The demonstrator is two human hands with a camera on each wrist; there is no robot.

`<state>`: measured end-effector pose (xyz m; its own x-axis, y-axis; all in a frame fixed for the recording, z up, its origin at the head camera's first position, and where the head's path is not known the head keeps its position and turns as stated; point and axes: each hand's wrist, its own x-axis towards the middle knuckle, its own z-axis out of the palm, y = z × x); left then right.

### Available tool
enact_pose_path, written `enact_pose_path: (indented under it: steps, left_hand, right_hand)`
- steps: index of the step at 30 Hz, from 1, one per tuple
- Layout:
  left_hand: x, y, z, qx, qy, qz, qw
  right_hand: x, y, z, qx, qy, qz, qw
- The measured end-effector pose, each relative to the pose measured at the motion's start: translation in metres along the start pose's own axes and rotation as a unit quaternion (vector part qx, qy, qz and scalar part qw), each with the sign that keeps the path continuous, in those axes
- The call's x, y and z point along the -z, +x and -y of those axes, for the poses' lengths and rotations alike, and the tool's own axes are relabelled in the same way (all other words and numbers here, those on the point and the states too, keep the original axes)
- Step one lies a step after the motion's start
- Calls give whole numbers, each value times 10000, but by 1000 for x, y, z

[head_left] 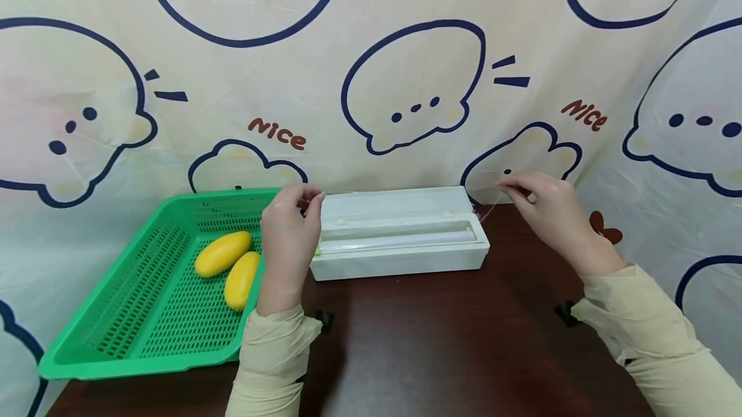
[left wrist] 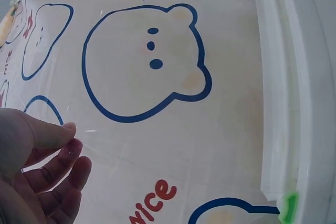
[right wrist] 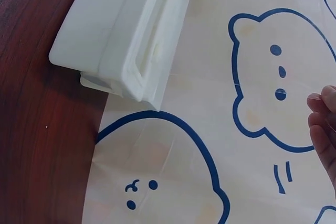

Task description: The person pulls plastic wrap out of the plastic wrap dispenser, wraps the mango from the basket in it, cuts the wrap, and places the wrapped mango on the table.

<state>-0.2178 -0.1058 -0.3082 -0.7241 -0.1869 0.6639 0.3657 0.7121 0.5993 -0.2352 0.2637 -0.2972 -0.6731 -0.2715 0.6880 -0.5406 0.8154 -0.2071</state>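
Observation:
A white cling film dispenser (head_left: pixel 400 265) stands at the back of the table with its lid (head_left: pixel 400 203) tipped up. Inside lies a pale roll (head_left: pixel 406 238). My left hand (head_left: pixel 290 227) is raised at the box's left end, thumb and fingertips pinching clear film. Beyond the right end, my right hand (head_left: pixel 547 214) pinches the other side of the cling film (head_left: pixel 491 206), which shows only as thin glints. In the left wrist view, faint creases of film run from the left fingertips. A green piece (left wrist: pixel 289 208) sits at the dispenser's left end.
To the left is a green plastic basket (head_left: pixel 130 365) holding two yellow mangoes (head_left: pixel 223 254). The dark wooden table (head_left: pixel 440 346) extends in front of the dispenser. A printed cloth (head_left: pixel 324 82) with cartoon bears hangs right behind everything.

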Motion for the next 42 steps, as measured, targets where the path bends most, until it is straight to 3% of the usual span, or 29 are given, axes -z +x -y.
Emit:
enact_pose_path:
  steps: [8, 24, 29, 33, 38, 42]
  left_hand:
    - [12, -3, -6, 191, 298, 205, 9992]
    - [37, -24, -19, 219, 787, 987, 9918]
    - [41, -33, -19, -437, 1051, 1159, 9867]
    - [43, -43, -17, -1071, 1301, 1253, 9777]
    - [50, -64, -7, -1678, 1702, 1474, 9598]
    - [52, -82, 2, -2024, 1770, 1610, 9496]
  right_hand:
    - [6, -7, 3, 307, -75, -124, 9994]
    - [20, -39, 10, 877, 35, -73, 9961]
    - [24, -52, 9, 1163, 146, -43, 9931]
    - [26, -63, 7, 1457, 359, 40, 9887]
    - [20, -70, 2, 2241, 1008, 30, 9693]
    - [17, -79, -1, 2441, 1253, 435, 9606]
